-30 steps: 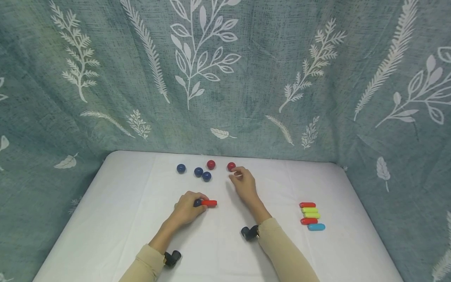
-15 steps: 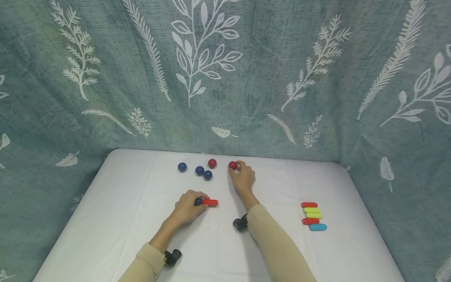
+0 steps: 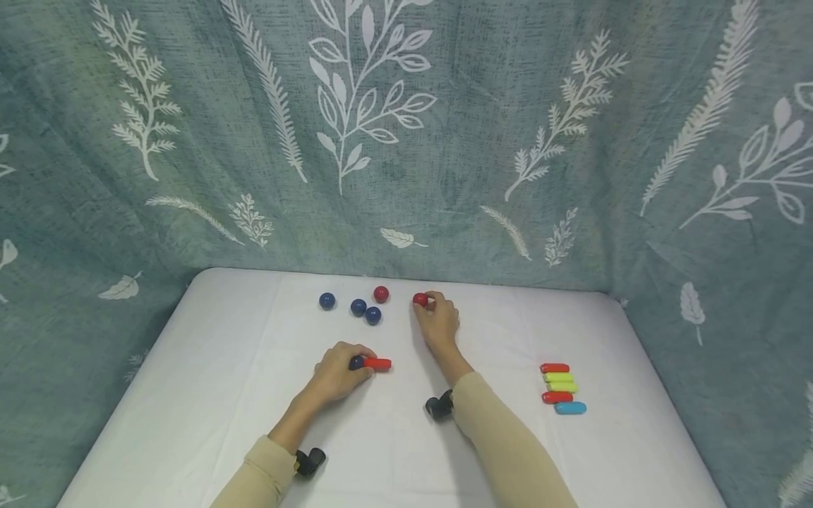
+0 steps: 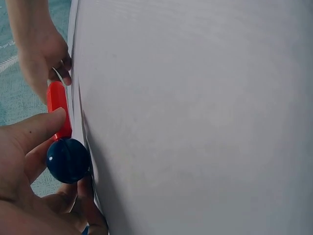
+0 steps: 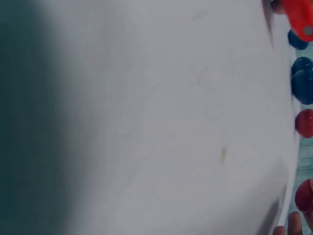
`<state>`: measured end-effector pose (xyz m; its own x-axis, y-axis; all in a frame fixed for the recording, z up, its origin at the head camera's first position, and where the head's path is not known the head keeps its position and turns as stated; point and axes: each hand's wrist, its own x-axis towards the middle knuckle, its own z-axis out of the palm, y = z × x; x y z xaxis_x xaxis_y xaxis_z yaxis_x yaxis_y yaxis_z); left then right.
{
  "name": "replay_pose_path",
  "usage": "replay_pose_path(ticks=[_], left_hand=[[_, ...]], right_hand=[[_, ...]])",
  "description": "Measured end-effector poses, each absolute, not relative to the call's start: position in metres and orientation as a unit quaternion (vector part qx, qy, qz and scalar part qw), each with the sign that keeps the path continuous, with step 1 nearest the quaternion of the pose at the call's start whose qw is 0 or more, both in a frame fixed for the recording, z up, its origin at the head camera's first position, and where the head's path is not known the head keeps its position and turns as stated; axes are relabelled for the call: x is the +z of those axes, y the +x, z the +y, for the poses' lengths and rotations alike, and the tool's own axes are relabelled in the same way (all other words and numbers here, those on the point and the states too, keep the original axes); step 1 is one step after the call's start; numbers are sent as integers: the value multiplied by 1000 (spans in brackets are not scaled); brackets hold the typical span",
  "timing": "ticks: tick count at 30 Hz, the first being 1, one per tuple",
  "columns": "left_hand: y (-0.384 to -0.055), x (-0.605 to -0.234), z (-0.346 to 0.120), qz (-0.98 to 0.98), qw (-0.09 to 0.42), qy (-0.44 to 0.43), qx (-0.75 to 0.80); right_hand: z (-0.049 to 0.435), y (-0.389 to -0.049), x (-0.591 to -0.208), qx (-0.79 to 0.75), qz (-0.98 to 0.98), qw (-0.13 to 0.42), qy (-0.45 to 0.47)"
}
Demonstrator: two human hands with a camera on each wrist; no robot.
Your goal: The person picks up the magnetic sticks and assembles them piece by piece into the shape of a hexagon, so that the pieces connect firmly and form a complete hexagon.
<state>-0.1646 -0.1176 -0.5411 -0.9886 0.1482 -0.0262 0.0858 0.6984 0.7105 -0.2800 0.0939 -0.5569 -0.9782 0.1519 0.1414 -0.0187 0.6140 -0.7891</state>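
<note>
One pairing appears under way: the left hand (image 3: 339, 372) pinches a red stick (image 3: 380, 365) end to end with a blue ball (image 3: 357, 363); whether joined cannot be confirmed. Left over: three blue balls (image 3: 358, 307) and another red ball (image 3: 381, 294), far left; five sticks (image 3: 559, 377), right. The right hand (image 3: 440, 323), fingers curled, now grips a red ball (image 3: 420, 299), far centre; one second earlier its thumb stood clear.

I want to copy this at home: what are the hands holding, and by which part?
The left hand grips a red stick near the end that meets a blue ball; the right hand pinches a red ball by its sides.
</note>
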Motion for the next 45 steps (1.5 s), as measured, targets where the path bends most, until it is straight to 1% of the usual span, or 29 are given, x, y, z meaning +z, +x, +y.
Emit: replay_pose_path(ticks=[10,15,19,25,29,37,45], left_hand=[[-165,-543,-120,921,43,71,381],[-165,-542,-120,920,43,71,383],[-164,-541,-119,920,45,66,384],[-164,-540,-119,919,47,68,387],[-165,-541,-119,918,45,75,388],[-165,-542,-119,918,47,64,388],[-165,-543,-119,922,48,65,378]], right_hand=[[114,-240,-548,513,-857,45,-12],[120,-216,-546,504,-864,19,-6],[126,-198,-543,485,-874,-9,26],[130,-183,-544,480,-873,-54,63],[130,-178,-546,476,-873,-71,80],[122,-171,-547,439,-888,-76,116],[113,-171,-547,404,-903,-50,137]])
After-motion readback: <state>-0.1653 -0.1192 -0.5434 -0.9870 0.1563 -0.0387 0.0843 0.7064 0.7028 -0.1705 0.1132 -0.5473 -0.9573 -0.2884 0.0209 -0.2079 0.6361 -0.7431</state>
